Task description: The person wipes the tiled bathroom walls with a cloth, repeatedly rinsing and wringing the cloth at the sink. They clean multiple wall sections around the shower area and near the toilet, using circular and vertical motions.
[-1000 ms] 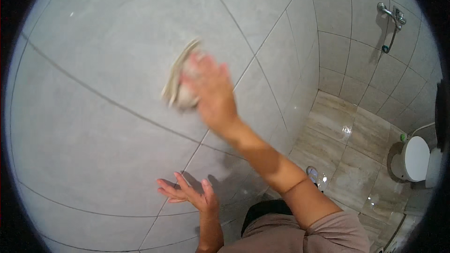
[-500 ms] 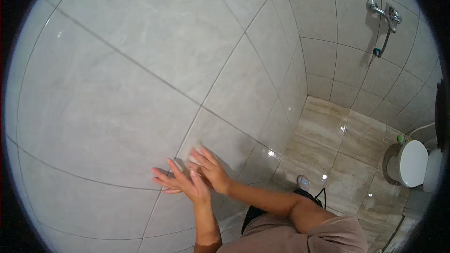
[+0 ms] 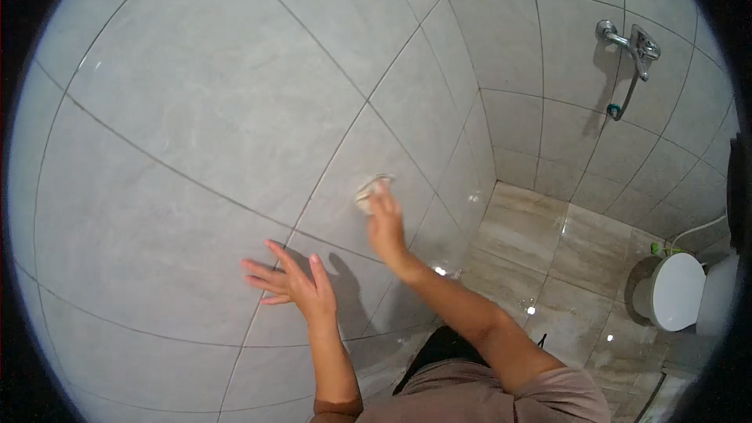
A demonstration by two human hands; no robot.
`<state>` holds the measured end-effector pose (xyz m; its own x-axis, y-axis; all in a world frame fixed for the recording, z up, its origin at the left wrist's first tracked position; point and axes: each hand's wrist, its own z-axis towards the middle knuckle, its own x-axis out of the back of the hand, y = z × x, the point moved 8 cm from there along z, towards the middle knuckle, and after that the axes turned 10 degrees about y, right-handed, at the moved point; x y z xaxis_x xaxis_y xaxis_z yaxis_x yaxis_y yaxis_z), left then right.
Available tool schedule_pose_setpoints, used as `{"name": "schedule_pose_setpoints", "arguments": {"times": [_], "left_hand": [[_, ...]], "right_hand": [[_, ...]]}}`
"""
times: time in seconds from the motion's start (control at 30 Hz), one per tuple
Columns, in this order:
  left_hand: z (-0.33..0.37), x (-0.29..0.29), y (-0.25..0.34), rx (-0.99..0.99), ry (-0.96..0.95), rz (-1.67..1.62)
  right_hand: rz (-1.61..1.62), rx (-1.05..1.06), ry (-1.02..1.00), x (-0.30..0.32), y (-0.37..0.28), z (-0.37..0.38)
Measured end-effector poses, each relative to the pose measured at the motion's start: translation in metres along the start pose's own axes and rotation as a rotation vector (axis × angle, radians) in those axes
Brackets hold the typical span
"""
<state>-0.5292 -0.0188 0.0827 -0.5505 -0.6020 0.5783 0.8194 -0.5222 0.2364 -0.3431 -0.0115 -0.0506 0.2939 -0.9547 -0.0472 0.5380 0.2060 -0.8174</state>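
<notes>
My right hand (image 3: 385, 223) presses a pale, crumpled cloth (image 3: 371, 193) against the grey tiled wall (image 3: 196, 133). The cloth is blurred, and the fingers lie over part of it. Lower and to the left, my left hand (image 3: 294, 283) has its fingers spread and thumb apart at the same wall, holding nothing. Whether its fingertips touch the tiles I cannot tell. A shadow falls on the tiles beside this hand.
A chrome tap (image 3: 631, 45) with a hose juts from the right wall. Beneath it, a white toilet (image 3: 678, 291) stands on the beige tiled floor (image 3: 521, 247), with a small green object (image 3: 656, 248) behind it. Shiny spots show on the floor.
My right hand has swept the cloth up and to the right along the wall, away from my left hand. The left hand has stayed nearly in place. The view has shifted slightly.
</notes>
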Motion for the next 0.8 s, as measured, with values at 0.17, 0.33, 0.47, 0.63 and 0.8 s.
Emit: {"name": "schedule_pose_setpoints", "arguments": {"times": [0.17, 0.33, 0.47, 0.63, 0.8], "left_hand": [[0.012, -0.041, 0.043, -0.017, -0.038, -0.146], [0.023, -0.086, 0.097, -0.025, -0.065, -0.255], [0.034, -0.13, 0.142, -0.068, -0.077, -0.329], [0.051, -0.183, 0.198, -0.084, -0.063, -0.407], [0.077, -0.211, 0.248, -0.117, 0.083, -0.608]], "right_hand": [[0.165, 0.465, -0.188, 0.005, -0.123, 0.076], [0.051, 0.485, 0.013, 0.009, -0.082, 0.204], [-0.16, 0.023, 0.207, 0.027, 0.071, 0.248], [-0.178, -0.28, 0.056, 0.019, 0.173, 0.198], [0.166, 0.541, -0.136, 0.034, -0.02, 0.298]]}}
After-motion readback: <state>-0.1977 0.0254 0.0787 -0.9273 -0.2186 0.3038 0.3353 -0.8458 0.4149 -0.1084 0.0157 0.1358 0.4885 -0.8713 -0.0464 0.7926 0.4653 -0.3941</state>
